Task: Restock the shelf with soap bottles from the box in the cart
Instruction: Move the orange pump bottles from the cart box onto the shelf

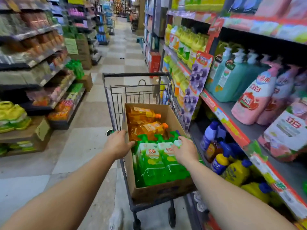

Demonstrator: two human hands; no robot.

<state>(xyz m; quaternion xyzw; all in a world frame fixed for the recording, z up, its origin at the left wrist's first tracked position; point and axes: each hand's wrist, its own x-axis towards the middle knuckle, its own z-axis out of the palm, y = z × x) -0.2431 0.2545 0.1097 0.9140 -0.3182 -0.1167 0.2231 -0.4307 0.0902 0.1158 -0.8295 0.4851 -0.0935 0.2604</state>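
A brown cardboard box [172, 115] sits in a grey wire cart [114, 113] in the aisle. Green soap bottles [152, 165] fill the near end of the box and orange ones [142, 117] lie at its far end. My left hand [117, 143] rests on the box's left wall, fingers reaching over the rim. My right hand [185, 151] lies with relaxed fingers on top of the right-hand green bottles, without gripping one. The shelf [232, 128] runs along the right, right beside the cart.
Pink bottles [254, 100] and teal pump bottles [232, 77] stand on the shelf at the right. Blue and yellow bottles [232, 168] fill the level below. Stocked shelves and boxes of goods [21, 130] line the left. The tiled aisle floor [79, 146] runs ahead.
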